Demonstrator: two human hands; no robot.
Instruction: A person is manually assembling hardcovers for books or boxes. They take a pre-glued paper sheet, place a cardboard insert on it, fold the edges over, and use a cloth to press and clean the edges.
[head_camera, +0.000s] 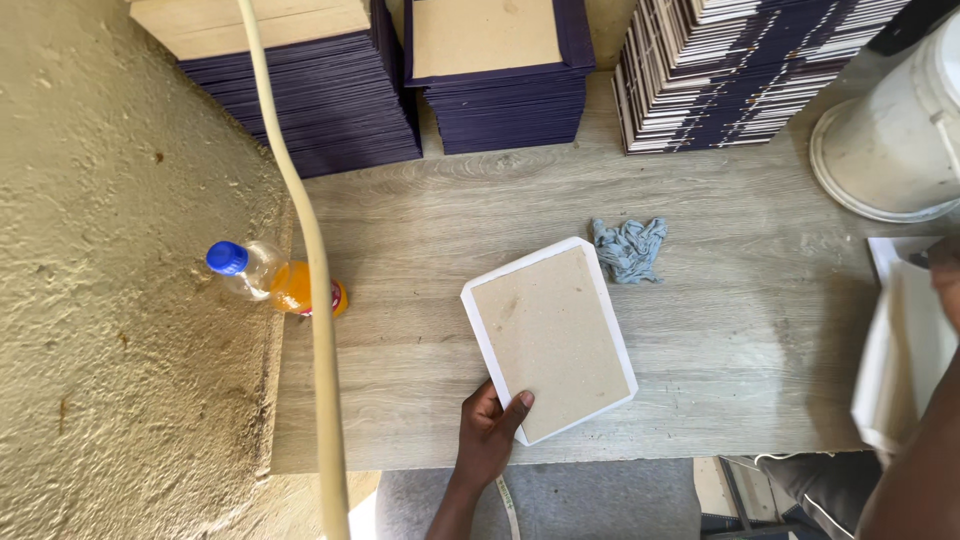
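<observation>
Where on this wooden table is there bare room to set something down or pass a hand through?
Bare wood runs between the bottle and the board held by the left hand, and again from the blue rag across to the white bucket. The back edge is crowded with dark cover stacks. White sheets near the right hand fill the right edge.

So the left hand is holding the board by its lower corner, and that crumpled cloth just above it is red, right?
Not quite. The head view shows the crumpled cloth is blue-grey, not red. The rest stands: the left hand holds the white-edged board by its lower corner, and the cloth lies on the wooden table just above it.
</observation>
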